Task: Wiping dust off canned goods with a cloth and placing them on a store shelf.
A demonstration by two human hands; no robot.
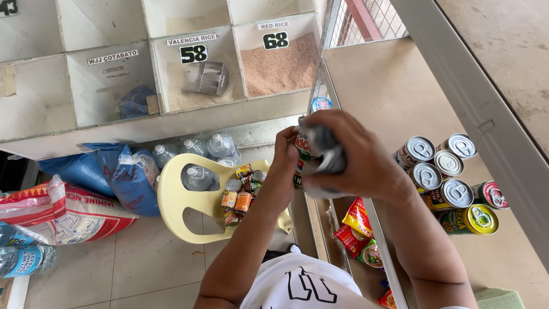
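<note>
Both hands — left [284,154], right [349,157] — clamped, fingers [329,123] curled tight round 1 can [311,153] in grey cloth: probably stiff, weighty, slippery — best gripped around its sides.

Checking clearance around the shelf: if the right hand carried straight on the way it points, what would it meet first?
The right hand, wrapped around a grey cloth and a can, points left toward the left hand, which it would meet almost at once; past that probably the pale yellow plastic chair, though depth is unclear.

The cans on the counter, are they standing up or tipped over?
Mixed: most cans stand upright, lids showing; the yellow-lidded can lies on its side.
</note>
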